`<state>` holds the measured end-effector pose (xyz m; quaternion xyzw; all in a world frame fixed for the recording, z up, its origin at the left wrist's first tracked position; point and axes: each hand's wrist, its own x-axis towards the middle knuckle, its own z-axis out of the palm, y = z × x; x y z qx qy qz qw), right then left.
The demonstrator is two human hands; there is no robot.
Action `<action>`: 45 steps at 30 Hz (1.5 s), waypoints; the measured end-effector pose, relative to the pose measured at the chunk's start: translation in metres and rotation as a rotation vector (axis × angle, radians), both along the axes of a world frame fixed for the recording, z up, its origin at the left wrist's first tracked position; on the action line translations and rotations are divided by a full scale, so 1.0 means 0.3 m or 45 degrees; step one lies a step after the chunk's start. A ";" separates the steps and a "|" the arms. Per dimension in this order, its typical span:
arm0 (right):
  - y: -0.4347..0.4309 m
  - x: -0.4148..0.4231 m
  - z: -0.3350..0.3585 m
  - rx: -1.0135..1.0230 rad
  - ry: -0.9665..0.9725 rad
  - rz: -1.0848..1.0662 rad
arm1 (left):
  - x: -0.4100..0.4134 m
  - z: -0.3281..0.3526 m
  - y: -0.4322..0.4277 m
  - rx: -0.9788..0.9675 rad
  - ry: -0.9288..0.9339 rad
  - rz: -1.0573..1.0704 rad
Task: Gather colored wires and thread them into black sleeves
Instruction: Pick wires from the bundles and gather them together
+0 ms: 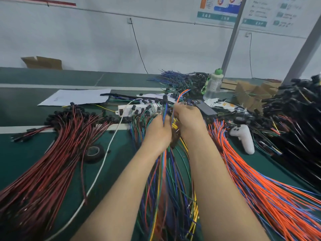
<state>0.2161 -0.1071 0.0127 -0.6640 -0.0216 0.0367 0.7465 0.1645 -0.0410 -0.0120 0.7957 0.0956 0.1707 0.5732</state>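
Observation:
My left hand grips a thin bunch of colored wires (blue, green, orange) that runs down toward me and rises past my fingers to a black sleeve. My right hand sits right beside it and pinches an orange and blue wire pair that sticks up and to the right. Below both hands lies a mixed pile of colored wires. What my right fingers enclose beyond those wires is hidden.
A red and black wire bundle fans out left, an orange and blue bundle right. Black sleeved harnesses pile up far right. Also here: black tape roll, white power strip, white controller, water bottle, paper sheet.

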 end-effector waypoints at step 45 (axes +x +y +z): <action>-0.178 0.056 -0.075 1.118 0.102 0.299 | -0.116 -0.112 0.183 0.117 0.617 -1.039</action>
